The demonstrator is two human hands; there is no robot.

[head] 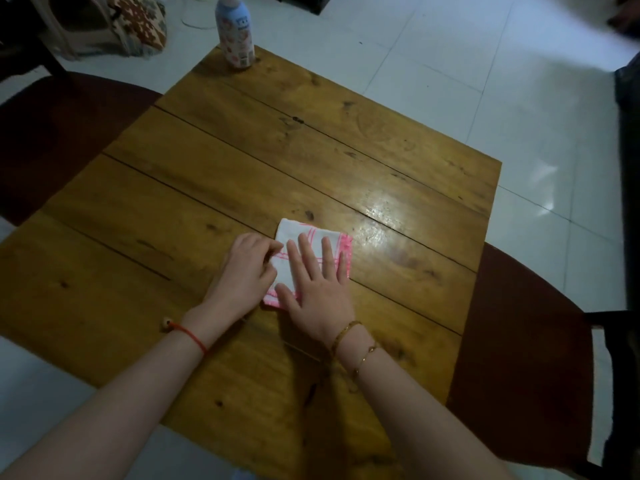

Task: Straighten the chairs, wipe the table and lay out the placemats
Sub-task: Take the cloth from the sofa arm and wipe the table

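Note:
A folded white cloth with pink stripes (298, 233) lies near the middle of the wooden plank table (277, 150). My right hand (315, 289) rests flat on the cloth, fingers spread and palm down. My left hand (242, 271) pinches the cloth's left edge with curled fingers. Dark red chair seats sit at the table's left side (59, 140) and right side (519, 341).
A pale blue and white bottle (235, 32) stands at the table's far corner. A patterned bag (138, 26) sits on the white tiled floor beyond it. A dark chair frame (627, 202) runs along the right edge of view.

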